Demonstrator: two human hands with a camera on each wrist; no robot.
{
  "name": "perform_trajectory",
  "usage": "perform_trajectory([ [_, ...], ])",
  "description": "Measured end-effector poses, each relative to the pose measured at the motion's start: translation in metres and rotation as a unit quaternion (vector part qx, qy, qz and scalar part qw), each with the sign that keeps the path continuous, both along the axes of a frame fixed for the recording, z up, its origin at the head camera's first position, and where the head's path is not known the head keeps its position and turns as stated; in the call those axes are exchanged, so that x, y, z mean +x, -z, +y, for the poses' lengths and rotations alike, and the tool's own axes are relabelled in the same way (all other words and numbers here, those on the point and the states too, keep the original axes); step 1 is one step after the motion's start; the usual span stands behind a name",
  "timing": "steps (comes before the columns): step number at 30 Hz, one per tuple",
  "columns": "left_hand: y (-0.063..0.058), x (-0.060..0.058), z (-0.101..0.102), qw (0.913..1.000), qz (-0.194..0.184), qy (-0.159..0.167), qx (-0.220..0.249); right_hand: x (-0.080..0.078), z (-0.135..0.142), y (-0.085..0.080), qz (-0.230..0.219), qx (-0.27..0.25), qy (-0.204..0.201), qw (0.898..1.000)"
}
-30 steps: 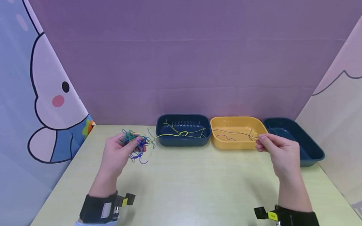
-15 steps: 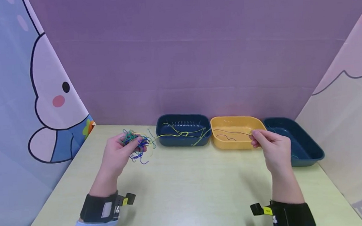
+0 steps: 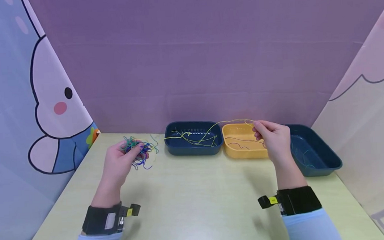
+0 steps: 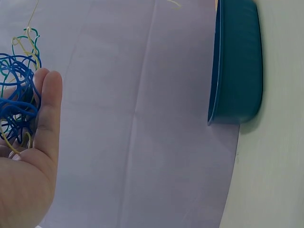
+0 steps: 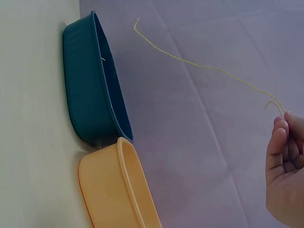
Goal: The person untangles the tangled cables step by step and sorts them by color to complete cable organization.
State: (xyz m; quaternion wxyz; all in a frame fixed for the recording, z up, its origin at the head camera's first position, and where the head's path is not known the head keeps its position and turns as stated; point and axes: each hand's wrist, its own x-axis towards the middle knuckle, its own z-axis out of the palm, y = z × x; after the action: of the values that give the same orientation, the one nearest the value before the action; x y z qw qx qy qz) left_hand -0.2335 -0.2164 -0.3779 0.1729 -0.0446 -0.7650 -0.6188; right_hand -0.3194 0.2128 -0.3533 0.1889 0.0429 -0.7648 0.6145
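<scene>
My left hand (image 3: pixel 116 162) holds a tangled bundle of blue, green and yellow strings (image 4: pixel 16 107), some loops hanging below the fingers. My right hand (image 3: pixel 276 141) pinches one end of a thin yellow string (image 5: pixel 209 68) above the yellow tray (image 3: pixel 246 153). This string arches leftward over the left dark blue tray (image 3: pixel 193 151), where more yellow string lies in and across it. Whether it still joins the bundle I cannot tell. A short bent yellow end sticks out beside the right fingertips in the right wrist view. Thin dark strands lie in the yellow tray.
A second dark blue tray (image 3: pixel 321 171) stands at the right with a few thin green strands inside. All the trays sit in a row along the back of the pale table (image 3: pixel 196 206). A purple backdrop (image 3: pixel 189 62) rises behind them, with printed sheets at both sides.
My right hand has moved left and up, from beside the right tray to above the yellow one, lifting the yellow string into an arch. The left hand has shifted slightly left with the bundle.
</scene>
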Motion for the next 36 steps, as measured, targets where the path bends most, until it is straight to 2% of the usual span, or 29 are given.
perform_trajectory([
  [6,0.002,-0.001,-0.008,0.9998,0.002,-0.019,0.011,-0.025,-0.014,0.000,-0.008,-0.011,-0.029,0.999],
  [16,0.004,-0.003,-0.013,0.9991,0.008,-0.032,0.028,-0.058,-0.046,0.003,-0.077,-0.010,-0.068,0.995],
  [24,0.003,-0.004,-0.014,0.9991,0.014,-0.038,0.014,-0.079,-0.073,0.032,-0.114,0.011,-0.089,0.989],
  [28,0.004,-0.003,-0.013,0.9989,0.007,-0.045,0.013,-0.082,-0.084,0.046,-0.142,0.062,-0.096,0.983],
  [31,0.005,-0.003,-0.013,0.9987,0.004,-0.049,0.010,-0.083,-0.091,0.053,-0.155,0.128,-0.091,0.975],
  [34,0.004,-0.003,-0.012,0.9988,0.009,-0.047,0.012,-0.084,-0.095,0.059,-0.141,0.219,-0.071,0.963],
  [36,0.004,-0.003,-0.011,0.9989,0.012,-0.043,0.014,-0.085,-0.097,0.063,-0.124,0.283,-0.054,0.950],
])
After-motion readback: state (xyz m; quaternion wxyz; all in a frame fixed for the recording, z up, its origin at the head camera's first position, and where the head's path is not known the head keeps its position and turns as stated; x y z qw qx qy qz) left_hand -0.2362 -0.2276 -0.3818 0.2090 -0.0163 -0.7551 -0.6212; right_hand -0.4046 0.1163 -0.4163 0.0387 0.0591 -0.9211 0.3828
